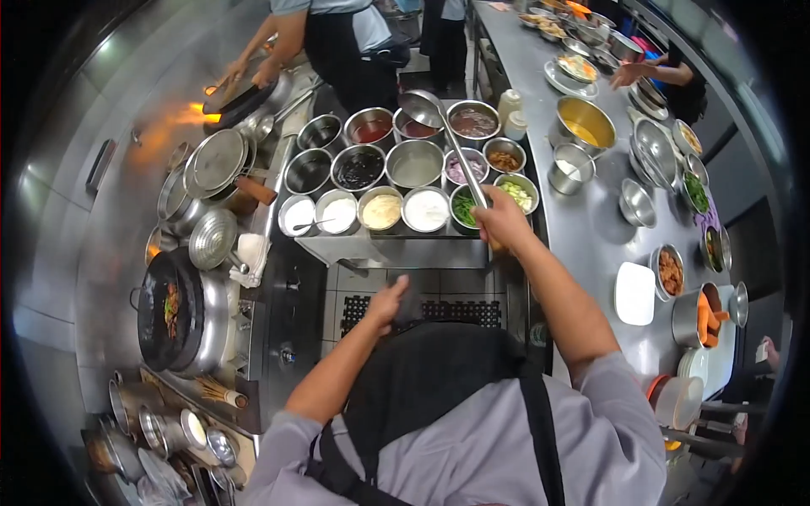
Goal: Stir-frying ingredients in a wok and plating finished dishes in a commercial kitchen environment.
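My right hand (504, 218) grips the handle of a long steel ladle (461, 155). The ladle's bowl hangs over the back row of steel sauce pots, partly covering a pot of red sauce (417, 129). Under the right wrist are a container of chopped green herbs (464, 209) and one of pale green chopped vegetable (516, 191). My left hand (385, 308) hovers before my apron, above the floor, thumb raised. A dark blurred patch beside it hides whether it holds anything. Nearer rows hold white powder (426, 209), a yellowish seasoning (381, 210) and dark sauce (359, 168).
At left, a wok (171, 310) with some cooked food sits on the range, near a perforated skimmer (213, 239) and stacked strainers (218, 159). A co-worker (342, 50) handles another wok beside flames. The steel counter (588, 234) at right bears bowls and a white dish (635, 293).
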Demonstrator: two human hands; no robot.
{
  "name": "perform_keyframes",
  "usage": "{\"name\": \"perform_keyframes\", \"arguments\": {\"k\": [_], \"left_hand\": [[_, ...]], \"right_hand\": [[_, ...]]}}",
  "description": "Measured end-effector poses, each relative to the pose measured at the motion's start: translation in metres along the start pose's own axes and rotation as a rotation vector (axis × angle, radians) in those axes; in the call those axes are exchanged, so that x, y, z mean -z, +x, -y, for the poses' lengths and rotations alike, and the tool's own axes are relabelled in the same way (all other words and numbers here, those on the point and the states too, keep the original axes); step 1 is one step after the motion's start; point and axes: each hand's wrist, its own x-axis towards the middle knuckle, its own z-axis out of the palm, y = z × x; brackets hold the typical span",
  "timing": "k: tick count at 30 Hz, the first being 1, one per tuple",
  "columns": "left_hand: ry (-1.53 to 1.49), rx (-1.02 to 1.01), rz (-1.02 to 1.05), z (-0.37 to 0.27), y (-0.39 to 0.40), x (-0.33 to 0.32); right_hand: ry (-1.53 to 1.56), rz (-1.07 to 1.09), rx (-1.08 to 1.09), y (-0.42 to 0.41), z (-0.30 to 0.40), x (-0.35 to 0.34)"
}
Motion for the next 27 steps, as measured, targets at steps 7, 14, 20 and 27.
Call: {"name": "perform_keyframes", "arguments": {"k": [7,14,20,27], "left_hand": [[-0.121,-0.278,-0.731,0.123,-0.107,0.182],[0.512,-0.274,-1.441,0.195,-0.174,0.387],[0.552,0.166,-1.203,0.25,-0.153,0.477],[0.77,0.229,-1.079,0.34,-0.198,0.497]], "right_hand": [[0.137,0.037,-0.132,0.058,0.004,-0.029],[0.787,-0.009,-0.338,0.053,0.012,-0.034],[1.217,0.19,-0.352,0.038,0.022,-0.037],[1.148,0.527,-0.351,-0.009,0.117,-0.141]]}}
